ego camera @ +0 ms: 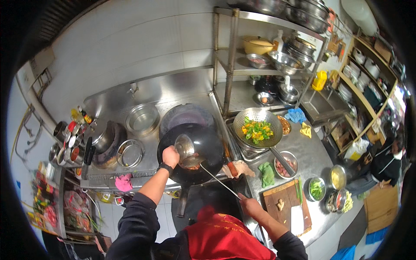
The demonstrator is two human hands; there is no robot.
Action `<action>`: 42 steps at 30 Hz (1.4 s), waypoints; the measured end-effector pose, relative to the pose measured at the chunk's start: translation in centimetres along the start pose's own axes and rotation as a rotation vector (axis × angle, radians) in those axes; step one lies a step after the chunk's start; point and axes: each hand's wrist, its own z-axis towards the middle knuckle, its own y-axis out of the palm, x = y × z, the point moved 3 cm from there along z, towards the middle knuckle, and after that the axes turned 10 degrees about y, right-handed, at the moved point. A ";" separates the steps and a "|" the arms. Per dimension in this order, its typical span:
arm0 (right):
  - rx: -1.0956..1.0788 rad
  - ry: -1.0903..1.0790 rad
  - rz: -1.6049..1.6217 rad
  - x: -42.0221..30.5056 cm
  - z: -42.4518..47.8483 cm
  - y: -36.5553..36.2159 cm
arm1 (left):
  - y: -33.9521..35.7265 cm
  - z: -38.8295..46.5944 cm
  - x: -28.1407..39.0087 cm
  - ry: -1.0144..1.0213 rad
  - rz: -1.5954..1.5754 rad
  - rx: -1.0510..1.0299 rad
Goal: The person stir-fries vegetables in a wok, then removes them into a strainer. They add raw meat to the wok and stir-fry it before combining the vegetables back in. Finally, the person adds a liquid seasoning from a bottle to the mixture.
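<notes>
My left hand (171,156) grips the rim of a small steel bowl (184,145), which is tilted over a black wok (208,146) on the stove. In my right hand (252,207) is the handle of a long metal ladle (193,160). The ladle's head is inside the wok, just below the bowl. Beneath it lies some reddish-brown food (193,167), partly hidden by the ladle. The wok's handle (183,201) points toward me.
Right of the wok, a perforated strainer (240,121) holds green and yellow vegetables. A wooden cutting board (279,201) with a cleaver (297,219) lies near my right forearm. A steel bowl of meat (282,167) stands behind it. Seasoning pots (68,143) crowd the left. A person (386,162) is at far right.
</notes>
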 end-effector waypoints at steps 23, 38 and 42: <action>-0.076 -0.175 -0.366 -8.5 4.2 -4.3 | -19.4 -8.3 -6.2 -0.269 -0.375 0.467; -0.037 0.014 -0.420 -10.1 4.1 -8.5 | -19.3 -26.2 -14.9 -0.839 -0.945 0.664; -0.106 0.062 -0.272 -11.9 4.6 -6.9 | -17.1 -27.5 -15.0 -0.917 -0.924 0.620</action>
